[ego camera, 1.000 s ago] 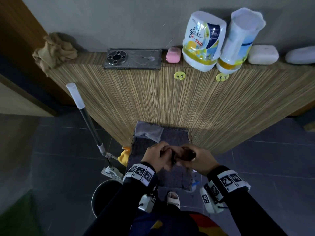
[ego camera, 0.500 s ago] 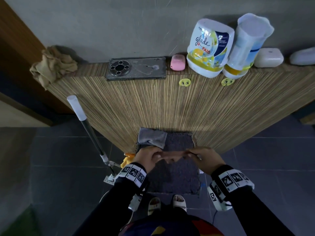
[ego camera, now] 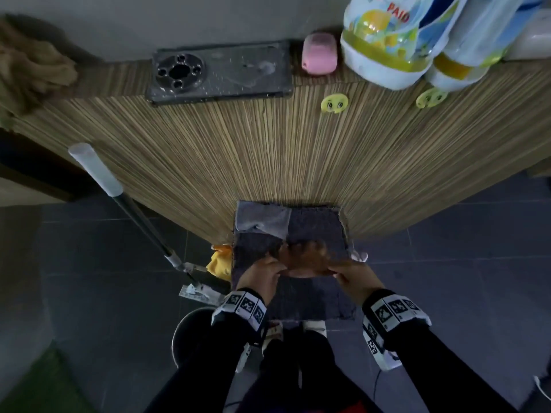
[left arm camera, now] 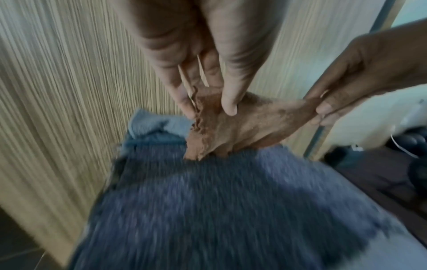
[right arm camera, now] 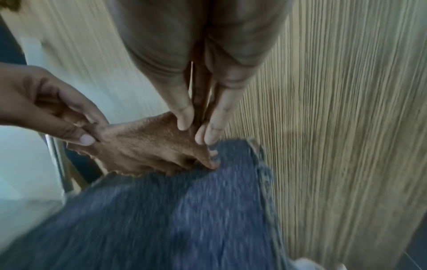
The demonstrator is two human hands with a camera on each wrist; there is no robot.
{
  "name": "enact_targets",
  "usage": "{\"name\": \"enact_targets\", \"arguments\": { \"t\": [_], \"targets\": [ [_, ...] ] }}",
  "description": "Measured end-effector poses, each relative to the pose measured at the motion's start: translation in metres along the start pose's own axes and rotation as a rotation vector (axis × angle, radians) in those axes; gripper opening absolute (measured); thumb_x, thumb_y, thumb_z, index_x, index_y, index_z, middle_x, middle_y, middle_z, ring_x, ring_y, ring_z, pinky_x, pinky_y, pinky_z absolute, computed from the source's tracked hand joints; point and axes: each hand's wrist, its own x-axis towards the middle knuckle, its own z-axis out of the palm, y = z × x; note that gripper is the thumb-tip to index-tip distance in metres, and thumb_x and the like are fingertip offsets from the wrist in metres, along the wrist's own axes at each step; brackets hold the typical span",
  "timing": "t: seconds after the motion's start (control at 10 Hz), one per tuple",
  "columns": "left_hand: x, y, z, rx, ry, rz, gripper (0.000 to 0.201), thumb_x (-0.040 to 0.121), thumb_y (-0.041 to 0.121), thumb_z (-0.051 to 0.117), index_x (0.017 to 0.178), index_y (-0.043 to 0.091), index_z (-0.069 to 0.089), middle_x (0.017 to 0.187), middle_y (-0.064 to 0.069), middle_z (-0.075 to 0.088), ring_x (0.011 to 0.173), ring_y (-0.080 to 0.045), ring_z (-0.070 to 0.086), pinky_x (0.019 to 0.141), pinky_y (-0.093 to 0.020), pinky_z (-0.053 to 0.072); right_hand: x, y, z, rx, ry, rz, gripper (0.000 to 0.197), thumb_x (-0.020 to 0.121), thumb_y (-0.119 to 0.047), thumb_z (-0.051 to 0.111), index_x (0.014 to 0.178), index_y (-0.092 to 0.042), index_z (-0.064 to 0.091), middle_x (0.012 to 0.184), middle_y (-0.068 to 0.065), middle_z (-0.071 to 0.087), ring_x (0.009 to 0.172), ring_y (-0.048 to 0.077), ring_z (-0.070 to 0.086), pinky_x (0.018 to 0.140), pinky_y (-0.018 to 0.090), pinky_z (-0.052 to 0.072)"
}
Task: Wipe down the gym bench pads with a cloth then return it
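Observation:
A small brown cloth (ego camera: 307,259) is stretched between my two hands just above a dark grey-blue fuzzy pad cover (ego camera: 313,296). My left hand (ego camera: 262,274) pinches the cloth's left edge (left arm camera: 201,113) between thumb and fingers. My right hand (ego camera: 354,275) pinches the right edge (right arm camera: 184,138) the same way. The cloth's lower part (right arm camera: 148,146) sags onto the pad surface (left arm camera: 231,210). A lighter grey cloth (ego camera: 262,219) lies folded at the pad's far left corner.
A striped wood-grain cabinet front (ego camera: 298,150) rises right behind the pad. On its top sit a phone (ego camera: 220,71), a pink case (ego camera: 319,53), two air-freshener bottles (ego camera: 384,40) and a tan rag (ego camera: 32,70). A mop handle (ego camera: 119,198), a yellow cloth (ego camera: 220,260) and a bucket (ego camera: 190,332) stand at left.
My hands were bunched together on the brown cloth; they have drawn apart, spreading it open, and moved forward over the pad. The head has leaned closer.

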Motion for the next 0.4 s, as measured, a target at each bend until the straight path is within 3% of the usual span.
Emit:
{"name": "enact_targets", "arguments": {
  "t": [0.1,0.2,0.4],
  "targets": [
    [-0.007,-0.018,0.040,0.083,-0.245,-0.096,0.040,0.089,0.004,0.047,0.126,0.016,0.058,0.134,-0.006,0.052,0.119,-0.025,0.052,0.099,-0.031,0.041,0.002,0.016,0.038,-0.027,-0.179,0.049,0.035,0.098,-0.010,0.040,0.128,-0.013,0.056,0.137,0.008,0.050,0.124,0.025,0.047,0.100,0.025,0.034],
    [-0.016,-0.030,0.066,0.104,-0.411,-0.121,0.048,0.092,0.002,0.044,0.138,0.012,0.046,0.149,-0.005,0.036,0.133,-0.019,0.039,0.109,-0.027,0.030,0.001,0.026,0.060,-0.035,-0.246,0.076,0.032,0.096,-0.005,0.041,0.124,-0.005,0.057,0.134,0.012,0.052,0.124,0.026,0.047,0.095,0.019,0.034],
    [-0.037,-0.040,0.057,0.017,-0.182,-0.207,0.045,0.091,0.015,0.047,0.134,0.026,0.051,0.140,0.001,0.049,0.125,-0.016,0.049,0.101,-0.024,0.037,-0.014,0.039,0.061,0.102,-0.160,0.222,0.031,0.094,-0.014,0.044,0.120,-0.015,0.061,0.127,0.004,0.056,0.117,0.021,0.053,0.096,0.024,0.038]
  ]
}}
